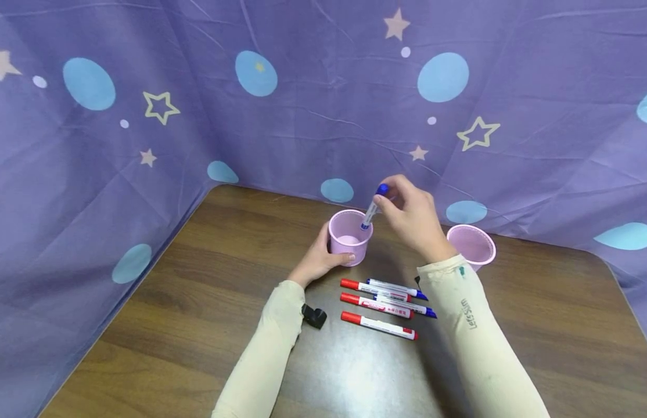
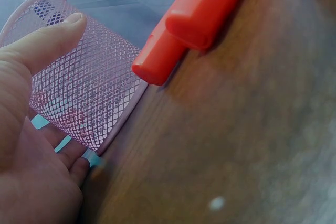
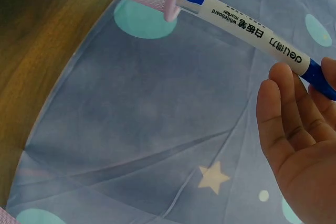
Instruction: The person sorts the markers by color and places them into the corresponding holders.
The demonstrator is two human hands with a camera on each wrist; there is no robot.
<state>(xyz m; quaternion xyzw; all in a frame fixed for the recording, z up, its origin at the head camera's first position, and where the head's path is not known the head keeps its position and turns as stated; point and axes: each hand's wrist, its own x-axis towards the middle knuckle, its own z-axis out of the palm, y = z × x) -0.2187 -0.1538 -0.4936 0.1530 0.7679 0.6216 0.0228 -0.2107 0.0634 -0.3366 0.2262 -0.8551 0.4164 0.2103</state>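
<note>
The cup was gripped by the left hand, a blue marker pinched, end inside, by the right hand; five markers were left in front

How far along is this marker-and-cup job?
Done: little, it seems; the left grip holds a pink cup upright, with no marker released inside. In hand: the right grip pinches a blue marker, its lower end just inside that cup's mouth. Left: probably releasing it; three red markers and two other blue markers lie on the table.
</note>
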